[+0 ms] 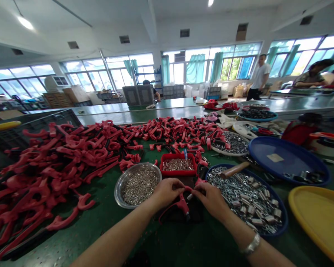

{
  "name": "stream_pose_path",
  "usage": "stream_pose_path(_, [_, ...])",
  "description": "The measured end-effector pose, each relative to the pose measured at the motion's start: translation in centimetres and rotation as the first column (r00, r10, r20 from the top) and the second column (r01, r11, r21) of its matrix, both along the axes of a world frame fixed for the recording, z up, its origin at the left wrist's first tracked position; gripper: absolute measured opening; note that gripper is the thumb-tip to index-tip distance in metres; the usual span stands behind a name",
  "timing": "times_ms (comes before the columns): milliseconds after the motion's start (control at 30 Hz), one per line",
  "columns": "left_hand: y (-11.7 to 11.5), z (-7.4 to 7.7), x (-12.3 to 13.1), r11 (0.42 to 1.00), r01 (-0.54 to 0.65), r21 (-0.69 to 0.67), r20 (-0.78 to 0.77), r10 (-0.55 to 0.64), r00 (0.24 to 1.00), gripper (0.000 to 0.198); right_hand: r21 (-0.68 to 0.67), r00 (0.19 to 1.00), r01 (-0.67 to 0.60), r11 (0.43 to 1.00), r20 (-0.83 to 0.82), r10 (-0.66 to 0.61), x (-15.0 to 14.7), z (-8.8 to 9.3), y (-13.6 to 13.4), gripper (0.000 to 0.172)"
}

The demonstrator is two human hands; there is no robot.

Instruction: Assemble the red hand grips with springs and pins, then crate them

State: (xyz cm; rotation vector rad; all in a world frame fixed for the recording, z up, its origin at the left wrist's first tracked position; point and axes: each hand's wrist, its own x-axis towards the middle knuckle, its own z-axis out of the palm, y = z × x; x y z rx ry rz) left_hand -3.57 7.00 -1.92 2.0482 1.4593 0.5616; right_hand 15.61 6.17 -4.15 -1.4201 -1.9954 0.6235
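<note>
A red plastic spring clamp point(182, 204) with a black-tipped part lies low over the bench in front of me. My left hand point(168, 191) pinches its upper curved part from the left, fingertips closed together. From the right, my right hand point(211, 196) is closed on the other end of the same curve; a bracelet circles that wrist. A small metal spring point(189, 197) shows between the hands by the clamp. Whatever small piece the fingertips may also hold is hidden. Left of my hands stands a clear bowl point(118, 193) of small metal parts, and beyond them a red tray point(161, 168) of rivet-like pins.
A large pile of red clamp parts point(72, 152) covers the left and back. At right, a blue tray point(284, 218) holds springs, metal pieces and a wooden-handled tool point(235, 170). Another blue tray point(289, 152) and a yellow tray point(320, 218) lie farther right. People are in the background.
</note>
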Motion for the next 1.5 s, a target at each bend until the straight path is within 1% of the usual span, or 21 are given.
stream_pose_path(67, [0.1, -0.1, 0.0, 0.999, -0.015, -0.045, 0.033, 0.016, 0.999, 0.029, 0.007, 0.999, 0.000, 1.000, 0.041, 0.000, 0.0, 0.2, 0.0, 0.015])
stream_pose_path(100, [0.1, -0.1, 0.0, 0.998, -0.016, -0.056, 0.015, 0.017, 1.000, 0.029, 0.011, 0.998, -0.001, 1.000, 0.061, 0.000, -0.1, 0.3, 0.0, 0.014])
stream_pose_path(233, [-0.5, 0.5, -0.1, 1.000, 0.000, 0.008, -0.171, 0.001, 0.985, 0.024, 0.033, 0.992, -0.001, 0.999, 0.130, -0.003, -0.3, 0.6, -0.1, 0.013])
stream_pose_path(300, [-0.8, 0.8, 0.0, 0.999, 0.008, 0.037, -0.221, 0.000, 0.975, 0.023, 0.036, 0.989, -0.002, 0.999, 0.150, -0.003, -0.3, 0.6, -0.1, 0.012])
stream_pose_path(500, [-1.0, 0.3, 0.0, 0.996, 0.017, 0.088, -0.216, 0.002, 0.976, 0.020, 0.061, 0.992, 0.001, 0.998, 0.130, -0.009, 0.2, 0.6, 0.1, 0.014])
stream_pose_path(633, [-0.8, 0.2, -0.2, 0.997, 0.034, 0.064, -0.206, -0.020, 0.978, 0.021, 0.072, 0.994, -0.005, 0.997, 0.112, -0.003, 0.4, 0.7, 0.1, 0.016])
stream_pose_path(833, [-0.5, 0.4, -0.1, 0.994, 0.064, 0.091, -0.273, -0.037, 0.961, 0.016, 0.083, 0.991, -0.011, 0.996, 0.133, 0.000, 0.3, 0.3, 0.2, 0.015])
stream_pose_path(933, [-0.7, 0.8, 0.2, 0.993, 0.065, 0.097, -0.336, -0.029, 0.941, 0.016, 0.088, 0.988, -0.010, 0.996, 0.154, -0.004, 0.3, 0.2, 0.2, 0.014])
stream_pose_path(1033, [-1.3, 1.1, 0.6, 0.986, 0.092, 0.141, -0.434, -0.022, 0.901, 0.017, 0.092, 0.983, -0.010, 0.996, 0.186, -0.008, 0.2, 0.2, 0.2, 0.014])
stream_pose_path(1133, [-2.1, 0.9, 1.0, 0.973, 0.150, 0.177, -0.533, -0.033, 0.845, 0.019, 0.093, 0.973, -0.013, 0.996, 0.233, -0.009, -0.1, 0.4, 0.2, 0.014])
stream_pose_path(1233, [-2.7, 0.5, 1.2, 0.961, 0.179, 0.211, -0.587, -0.022, 0.809, 0.020, 0.097, 0.954, -0.025, 0.995, 0.301, -0.005, -0.4, 0.8, 0.3, 0.015])
stream_pose_path(1300, [-3.1, 0.3, 1.1, 0.953, 0.192, 0.234, -0.590, -0.018, 0.807, 0.024, 0.104, 0.933, -0.041, 0.994, 0.360, 0.001, -0.7, 1.2, 0.4, 0.015])
stream_pose_path(1367, [-3.6, 0.1, 0.8, 0.943, 0.209, 0.258, -0.564, -0.028, 0.825, 0.032, 0.112, 0.906, -0.062, 0.992, 0.424, 0.009, -1.0, 1.4, 0.4, 0.017])
stream_pose_path(1400, [-4.0, 0.0, 0.7, 0.939, 0.209, 0.273, -0.541, -0.030, 0.841, 0.043, 0.116, 0.892, -0.069, 0.991, 0.452, 0.010, -1.2, 1.4, 0.3, 0.018])
stream_pose_path(1433, [-4.3, -0.2, 0.5, 0.936, 0.202, 0.289, -0.516, -0.026, 0.856, 0.058, 0.119, 0.881, -0.076, 0.990, 0.473, 0.010, -1.3, 1.3, 0.1, 0.021])
stream_pose_path(1500, [-5.0, -0.7, 0.3, 0.941, 0.163, 0.298, -0.471, -0.004, 0.882, 0.085, 0.130, 0.868, -0.081, 0.988, 0.497, 0.005, -1.3, 0.5, -0.6, 0.023])
